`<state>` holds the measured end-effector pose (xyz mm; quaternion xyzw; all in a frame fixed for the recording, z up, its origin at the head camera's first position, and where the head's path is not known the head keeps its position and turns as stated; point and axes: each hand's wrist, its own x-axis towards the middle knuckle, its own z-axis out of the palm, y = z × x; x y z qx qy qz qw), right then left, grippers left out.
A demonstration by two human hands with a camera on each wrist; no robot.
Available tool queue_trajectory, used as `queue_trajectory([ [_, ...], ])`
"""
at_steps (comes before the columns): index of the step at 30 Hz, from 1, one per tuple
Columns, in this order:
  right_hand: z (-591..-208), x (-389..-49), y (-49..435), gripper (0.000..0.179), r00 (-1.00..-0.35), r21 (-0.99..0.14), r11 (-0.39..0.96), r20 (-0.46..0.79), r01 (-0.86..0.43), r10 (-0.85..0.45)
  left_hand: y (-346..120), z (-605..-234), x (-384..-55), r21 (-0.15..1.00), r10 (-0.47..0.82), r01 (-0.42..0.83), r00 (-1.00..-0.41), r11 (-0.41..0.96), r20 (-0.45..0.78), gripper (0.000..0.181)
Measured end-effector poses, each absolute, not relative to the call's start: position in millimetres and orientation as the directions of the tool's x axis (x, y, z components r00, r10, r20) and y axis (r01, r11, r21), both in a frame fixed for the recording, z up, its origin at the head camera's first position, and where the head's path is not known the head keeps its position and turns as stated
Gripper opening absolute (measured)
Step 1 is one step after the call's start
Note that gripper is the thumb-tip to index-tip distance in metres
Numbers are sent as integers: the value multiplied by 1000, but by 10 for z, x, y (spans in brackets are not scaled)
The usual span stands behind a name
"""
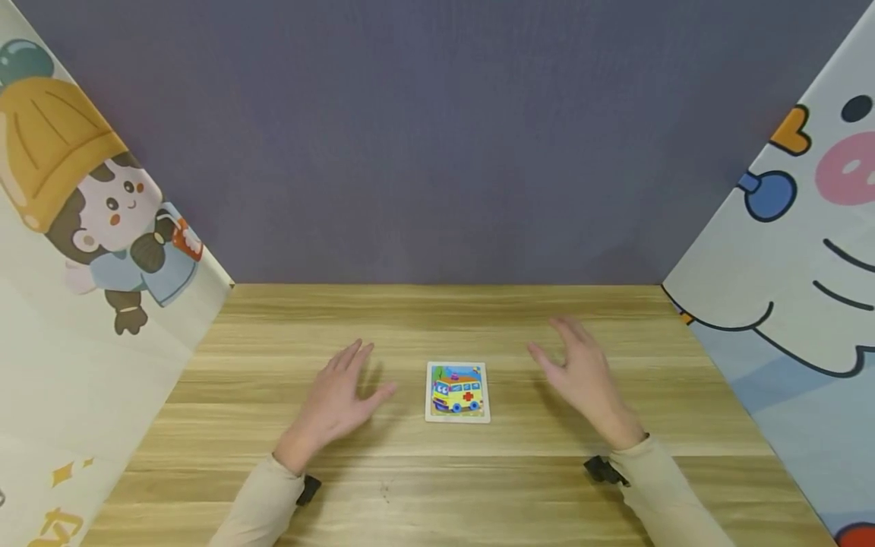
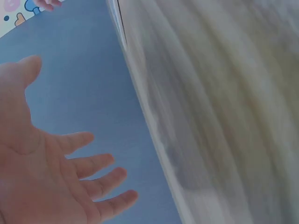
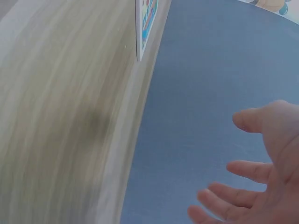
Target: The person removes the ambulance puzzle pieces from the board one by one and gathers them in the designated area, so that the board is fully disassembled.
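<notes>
In the middle of the head view a small square picture puzzle (image 1: 457,393) with a white border lies on the wooden table. Its picture is a yellow ambulance van with a red cross. To its left hovers my left hand (image 1: 336,403), fingers spread and thumb pointing toward the puzzle. My right hand (image 1: 581,376) is on the other side, also spread and apart from the puzzle. Both palms are bare in the wrist views, the left hand (image 2: 51,158) and the right hand (image 3: 261,182) alike. The puzzle's edge (image 3: 139,37) shows at the top of the right wrist view.
The wood-grain table (image 1: 451,494) ends at a dark blue-grey wall (image 1: 437,152). Side panels with cartoon prints stand at the left (image 1: 55,365) and right (image 1: 786,319). A dark strap piece sits at each cuff.
</notes>
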<state>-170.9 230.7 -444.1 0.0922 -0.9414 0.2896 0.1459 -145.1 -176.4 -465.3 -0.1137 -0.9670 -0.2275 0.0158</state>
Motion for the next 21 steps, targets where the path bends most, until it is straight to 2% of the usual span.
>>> queue_trajectory([
  [8,-4523,-1744,2151,62,-983,-650,740,161,-173,-89,-1674,-4704,-1483,485,245,245,-967,840,64,100],
  [21,-4633,-1770,1899,59,-979,-684,700,129,-203,-158,-1559,-4755,-1589,567,293,241,-956,788,-1,91],
])
